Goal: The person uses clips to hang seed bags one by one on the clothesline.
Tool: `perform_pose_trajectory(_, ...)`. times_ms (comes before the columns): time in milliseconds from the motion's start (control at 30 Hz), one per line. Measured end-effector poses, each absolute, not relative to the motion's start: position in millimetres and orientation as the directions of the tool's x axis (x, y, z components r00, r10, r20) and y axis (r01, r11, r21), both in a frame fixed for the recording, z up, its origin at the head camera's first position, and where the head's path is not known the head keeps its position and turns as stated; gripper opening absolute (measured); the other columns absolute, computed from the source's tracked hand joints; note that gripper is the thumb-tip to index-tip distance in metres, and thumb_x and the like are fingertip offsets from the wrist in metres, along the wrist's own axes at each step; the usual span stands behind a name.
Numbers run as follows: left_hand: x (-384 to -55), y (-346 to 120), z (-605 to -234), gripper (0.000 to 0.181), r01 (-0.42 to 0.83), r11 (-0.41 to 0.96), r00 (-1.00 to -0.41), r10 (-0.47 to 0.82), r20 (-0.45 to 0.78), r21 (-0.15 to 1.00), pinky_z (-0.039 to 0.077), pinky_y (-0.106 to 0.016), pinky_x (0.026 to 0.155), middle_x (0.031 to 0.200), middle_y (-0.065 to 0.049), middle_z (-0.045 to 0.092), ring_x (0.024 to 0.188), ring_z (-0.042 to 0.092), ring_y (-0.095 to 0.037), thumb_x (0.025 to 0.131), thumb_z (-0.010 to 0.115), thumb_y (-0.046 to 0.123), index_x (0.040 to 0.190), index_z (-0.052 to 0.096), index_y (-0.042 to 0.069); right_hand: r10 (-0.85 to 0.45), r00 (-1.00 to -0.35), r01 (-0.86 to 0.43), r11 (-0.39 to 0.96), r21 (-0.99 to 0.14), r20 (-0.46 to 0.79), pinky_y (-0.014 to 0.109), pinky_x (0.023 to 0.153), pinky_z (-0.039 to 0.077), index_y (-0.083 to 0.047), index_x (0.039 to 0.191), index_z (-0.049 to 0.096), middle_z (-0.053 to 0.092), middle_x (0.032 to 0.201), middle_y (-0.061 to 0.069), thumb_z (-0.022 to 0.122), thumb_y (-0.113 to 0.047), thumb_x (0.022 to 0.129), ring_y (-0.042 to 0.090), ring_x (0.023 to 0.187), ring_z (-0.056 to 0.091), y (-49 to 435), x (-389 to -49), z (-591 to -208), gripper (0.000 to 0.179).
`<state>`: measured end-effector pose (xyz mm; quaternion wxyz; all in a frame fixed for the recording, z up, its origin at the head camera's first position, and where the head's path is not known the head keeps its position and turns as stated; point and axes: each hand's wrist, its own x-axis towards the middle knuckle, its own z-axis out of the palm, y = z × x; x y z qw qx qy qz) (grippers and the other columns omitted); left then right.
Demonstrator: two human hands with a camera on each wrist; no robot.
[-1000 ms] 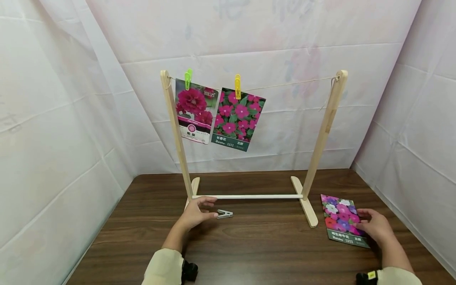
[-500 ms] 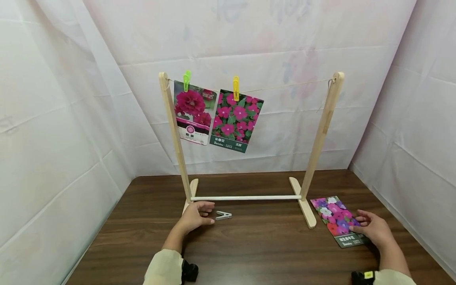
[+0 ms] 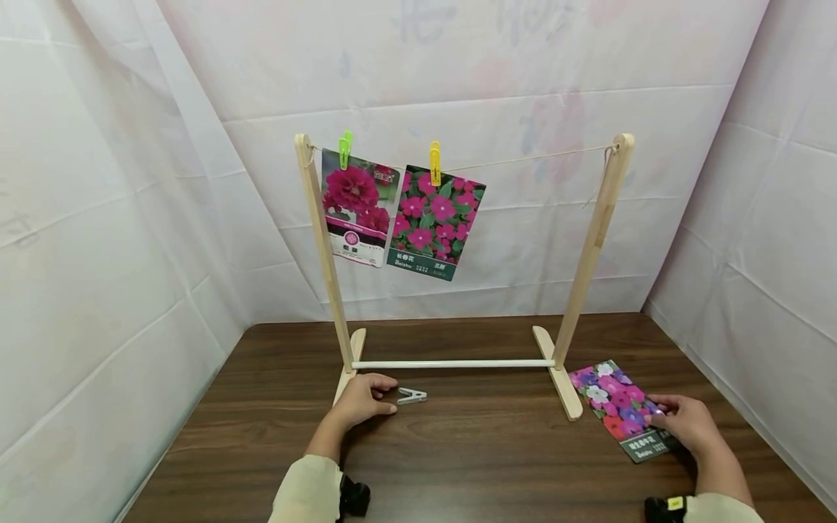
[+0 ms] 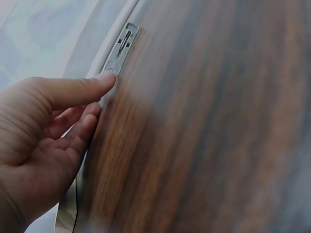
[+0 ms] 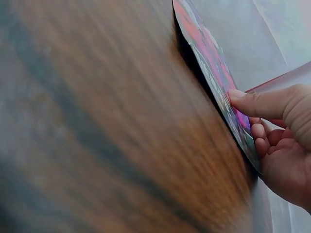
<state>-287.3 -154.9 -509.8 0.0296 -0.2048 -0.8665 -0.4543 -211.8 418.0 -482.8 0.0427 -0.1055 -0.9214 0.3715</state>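
A grey clothespin (image 3: 412,396) lies on the dark wooden table near the rack's left foot. My left hand (image 3: 361,399) is beside its left end, thumb and fingers slightly parted; in the left wrist view the thumb tip reaches the near end of the clothespin (image 4: 121,46). At the right, my right hand (image 3: 689,428) pinches the right edge of a flower seed packet (image 3: 617,407) with pink, purple and white blooms. The right wrist view shows the thumb on the face of the packet (image 5: 209,46), which has a dark shadow along its edge; contact with the table is unclear.
A wooden rack has two posts (image 3: 596,240), a white bottom bar (image 3: 451,364) and a string (image 3: 523,157). Two flower packets hang at its left, one under a green clothespin (image 3: 344,151), one under a yellow clothespin (image 3: 434,163). White cloth (image 3: 497,65) surrounds the table.
The flower seed packet in my right hand has turned, its far end swinging left toward the rack's right foot. My left hand has stayed by the grey clothespin, shifting only slightly.
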Motion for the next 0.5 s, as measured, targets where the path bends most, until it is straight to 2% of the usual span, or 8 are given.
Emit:
perform_pose_trajectory(167,-288.6,-152.9,-511.0,0.034,0.416,0.519,-0.903,0.333,0.272,0.747,0.053,-0.03,0.077,0.105,-0.011,0.07,0.094,0.063,-0.024,0.072,0.085,0.004,0.104,0.074,0.0,0.229,-0.973,0.138,0.689,-0.712,0.034,0.021,0.065,0.044,0.021,0.121,0.052,0.058,0.108,0.033,0.079,-0.01,0.08,0.026,0.091,0.054,419.0,-209.9,-485.9,0.058)
perform_pose_trajectory(367,-290.4,-151.2,-513.9,0.031,0.43,0.527,-0.898,0.331,0.289,0.733,0.053,-0.028,0.075,0.102,-0.008,0.07,0.093,0.063,-0.023,0.073,0.086,0.008,0.101,0.075,0.002,0.243,-0.968,0.126,0.682,-0.721,0.06,0.018,0.063,0.044,0.02,0.123,0.049,0.057,0.109,0.032,0.078,-0.009,0.081,0.022,0.09,0.054,420.1,-205.4,-488.6,0.059)
perform_pose_trajectory(500,-291.0,-150.8,-515.2,0.03,0.431,0.53,-0.899,0.324,0.295,0.731,0.053,-0.028,0.074,0.103,-0.007,0.07,0.092,0.063,-0.021,0.072,0.086,0.009,0.1,0.076,0.004,0.238,-0.967,0.094,0.667,-0.739,0.091,0.016,0.064,0.046,0.021,0.124,0.048,0.059,0.11,0.031,0.077,-0.009,0.082,0.005,0.083,0.052,421.6,-203.4,-490.9,0.059)
